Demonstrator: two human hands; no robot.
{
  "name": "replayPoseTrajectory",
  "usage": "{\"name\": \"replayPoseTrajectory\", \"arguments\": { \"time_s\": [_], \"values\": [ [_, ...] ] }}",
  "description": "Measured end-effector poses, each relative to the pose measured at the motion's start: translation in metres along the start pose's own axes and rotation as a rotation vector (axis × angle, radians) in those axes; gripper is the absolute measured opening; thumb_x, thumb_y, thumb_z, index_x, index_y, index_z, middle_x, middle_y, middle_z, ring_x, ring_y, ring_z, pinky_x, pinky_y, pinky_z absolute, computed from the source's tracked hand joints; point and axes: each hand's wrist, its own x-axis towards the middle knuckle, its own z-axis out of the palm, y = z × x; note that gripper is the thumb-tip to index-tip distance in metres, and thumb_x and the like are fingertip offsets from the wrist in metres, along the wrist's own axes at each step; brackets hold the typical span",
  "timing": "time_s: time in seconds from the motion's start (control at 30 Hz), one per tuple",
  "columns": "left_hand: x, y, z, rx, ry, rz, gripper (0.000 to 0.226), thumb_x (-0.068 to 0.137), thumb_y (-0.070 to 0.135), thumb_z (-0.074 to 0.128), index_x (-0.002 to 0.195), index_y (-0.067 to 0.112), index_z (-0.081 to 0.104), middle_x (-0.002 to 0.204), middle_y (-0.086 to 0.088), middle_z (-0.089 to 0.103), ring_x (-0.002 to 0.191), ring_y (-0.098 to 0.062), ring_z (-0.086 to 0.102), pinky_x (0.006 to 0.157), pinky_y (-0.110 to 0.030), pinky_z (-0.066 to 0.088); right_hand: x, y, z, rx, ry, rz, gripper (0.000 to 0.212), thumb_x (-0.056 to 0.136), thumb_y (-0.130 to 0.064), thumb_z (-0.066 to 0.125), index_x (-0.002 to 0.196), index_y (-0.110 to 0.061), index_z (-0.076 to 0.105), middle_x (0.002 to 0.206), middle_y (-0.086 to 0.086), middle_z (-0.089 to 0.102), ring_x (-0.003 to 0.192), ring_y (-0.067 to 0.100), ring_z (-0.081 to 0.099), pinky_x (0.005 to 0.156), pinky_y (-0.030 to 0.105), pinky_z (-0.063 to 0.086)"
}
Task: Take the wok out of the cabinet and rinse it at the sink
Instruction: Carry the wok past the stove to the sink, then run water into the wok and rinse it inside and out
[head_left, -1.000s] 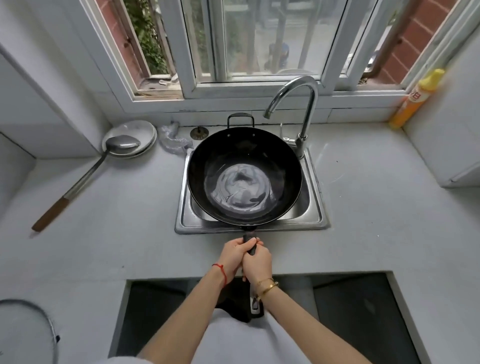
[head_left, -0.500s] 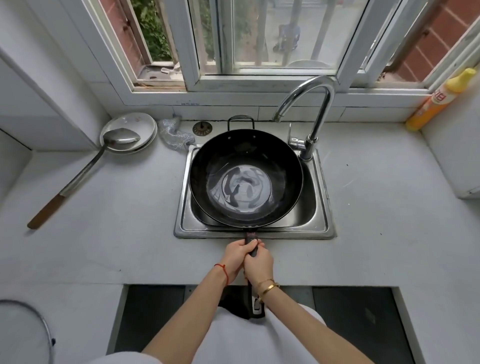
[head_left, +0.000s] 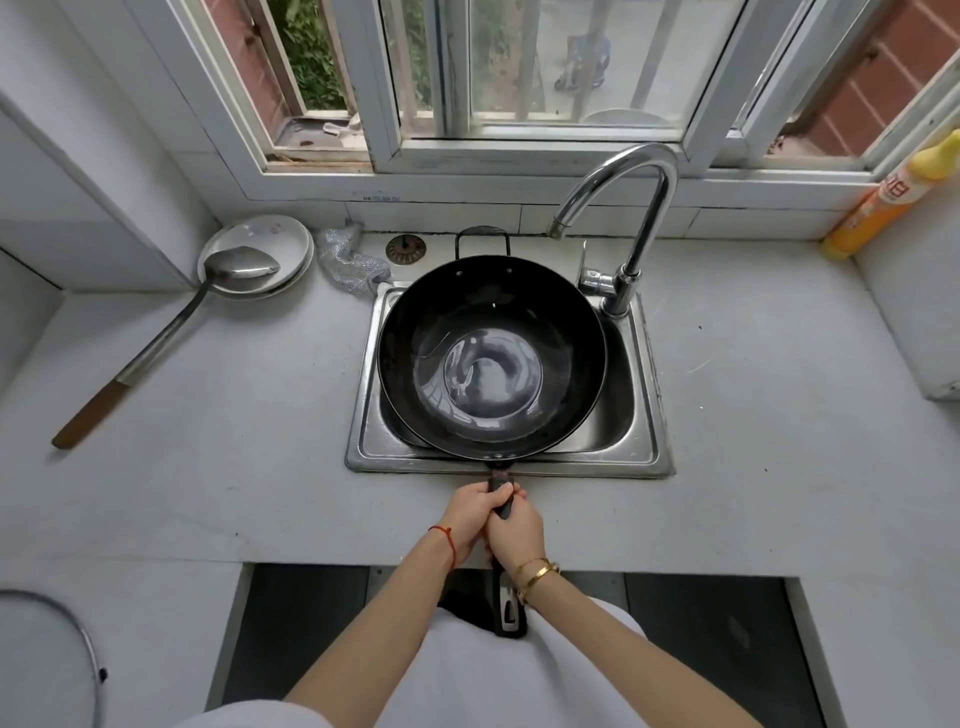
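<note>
wok (head_left: 492, 358): we see it over the sink (head_left: 647, 415), bowl up and roughly level, covering most of the basin; whether it touches the sink rim we cannot tell.
water: a shallow pool shows in the bottom of the wok, with swirled reflections.
axis: the long handle (head_left: 506, 597) runs from the near rim straight back toward our body, so the bowl lies directly ahead of both hands.
left hand (head_left: 475, 514): fingers wrapped tight round the handle, nearer the bowl.
right hand (head_left: 517, 532): fingers clamped on the handle just behind, touching the left.
faucet (head_left: 631, 218): spout mouth ends above the far right of the wok rim; no stream visible.
judgement: we think tipping or swirling turns on that straight handle line, both wrists rolling together.
hidden: the drain and basin floor under the wok; the mid handle under our hands; the cabinet is not in view.
</note>
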Motion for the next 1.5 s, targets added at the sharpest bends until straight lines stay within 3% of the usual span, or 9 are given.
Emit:
{"name": "replayPoseTrajectory", "arguments": {
  "time_s": [0.23, 0.37, 0.53, 0.73, 0.9, 1.07, 1.2, 1.43, 1.5],
  "values": [
    [0.001, 0.003, 0.0, 0.061, 0.023, -0.023, 0.02, 0.094, 0.014, 0.059, 0.109, 0.006, 0.07, 0.107, -0.009, 0.072, 0.096, -0.018, 0.067, 0.077, -0.024, 0.054, 0.007, -0.004, -0.035, -0.173, -0.237, -0.097, 0.017, 0.088, -0.023, 0.055, 0.098, -0.011, 0.063, 0.092, 0.014, 0.067, 0.088, 0.028, 0.065, 0.077, 0.034, 0.054],
    [-0.001, 0.006, 0.0, 0.076, 0.012, -0.045, 0.02, 0.095, 0.017, 0.059, 0.111, 0.006, 0.067, 0.101, -0.009, 0.074, 0.086, -0.015, 0.072, 0.074, -0.023, 0.056, 0.024, -0.007, -0.082, -0.187, -0.464, -0.065, 0.024, 0.089, -0.033, 0.061, 0.09, -0.01, 0.064, 0.079, 0.004, 0.067, 0.072, 0.018, 0.067, 0.072, 0.03, 0.059],
    [0.0, 0.006, 0.001, 0.024, 0.002, -0.062, 0.02, 0.097, 0.012, 0.055, 0.113, 0.0, 0.062, 0.108, -0.014, 0.073, 0.096, -0.027, 0.073, 0.084, -0.033, 0.059, 0.07, -0.031, -0.142, 0.019, -0.001, -0.195, 0.024, 0.093, -0.013, 0.048, 0.082, -0.01, 0.069, 0.074, 0.004, 0.07, 0.078, 0.024, 0.068, 0.083, 0.041, 0.056],
    [0.001, 0.005, 0.001, 0.039, 0.016, -0.067, 0.028, 0.097, 0.015, 0.056, 0.119, -0.002, 0.059, 0.102, -0.013, 0.069, 0.088, -0.025, 0.069, 0.081, -0.034, 0.059, 0.119, -0.09, -0.179, -0.004, 0.314, -0.346, 0.035, 0.1, -0.012, 0.033, 0.116, -0.004, 0.064, 0.112, 0.012, 0.069, 0.107, 0.025, 0.061, 0.084, 0.021, 0.036],
    [-0.001, 0.006, 0.002, 0.019, 0.015, -0.069, 0.026, 0.097, 0.013, 0.055, 0.118, -0.003, 0.059, 0.098, -0.013, 0.067, 0.083, -0.023, 0.067, 0.072, -0.029, 0.06, 0.156, -0.129, -0.19, -0.053, 0.263, -0.38, 0.043, 0.102, -0.015, 0.028, 0.14, -0.01, 0.046, 0.138, 0.011, 0.053, 0.125, 0.028, 0.049, 0.103, 0.031, 0.036],
    [0.001, 0.008, 0.005, 0.012, 0.011, -0.079, 0.023, 0.097, 0.01, 0.055, 0.114, -0.004, 0.06, 0.093, -0.012, 0.066, 0.077, -0.021, 0.066, 0.073, -0.03, 0.059, 0.184, -0.15, -0.193, -0.026, 0.191, -0.37, 0.048, 0.101, -0.014, 0.027, 0.149, -0.017, 0.034, 0.145, 0.011, 0.046, 0.097, 0.02, 0.056, 0.086, 0.029, 0.046],
    [0.0, 0.009, 0.007, -0.006, 0.009, -0.077, 0.015, 0.098, 0.005, 0.052, 0.108, -0.004, 0.059, 0.087, -0.011, 0.063, 0.066, -0.018, 0.064, 0.063, -0.026, 0.058, 0.194, -0.159, -0.189, 0.03, 0.17, -0.377, 0.05, 0.1, -0.007, 0.027, 0.148, -0.019, 0.035, 0.139, 0.018, 0.052, 0.121, 0.031, 0.055, 0.096, 0.032, 0.045],
    [-0.001, 0.011, 0.006, -0.01, 0.021, -0.087, 0.021, 0.098, 0.007, 0.054, 0.113, -0.006, 0.06, 0.089, -0.011, 0.065, 0.068, -0.018, 0.065, 0.066, -0.027, 0.059, 0.202, -0.161, -0.187, 0.005, 0.162, -0.372, 0.051, 0.1, -0.006, 0.026, 0.148, -0.018, 0.035, 0.14, 0.016, 0.051, 0.126, 0.03, 0.05, 0.093, 0.019, 0.037],
    [-0.001, 0.01, 0.006, -0.01, 0.02, -0.085, 0.022, 0.097, 0.008, 0.054, 0.114, -0.006, 0.06, 0.09, -0.01, 0.066, 0.07, -0.019, 0.065, 0.068, -0.027, 0.059, 0.204, -0.16, -0.188, -0.019, 0.151, -0.395, 0.052, 0.099, -0.006, 0.026, 0.149, -0.019, 0.034, 0.14, 0.017, 0.051, 0.112, 0.026, 0.058, 0.085, 0.021, 0.047]
  ]
}}
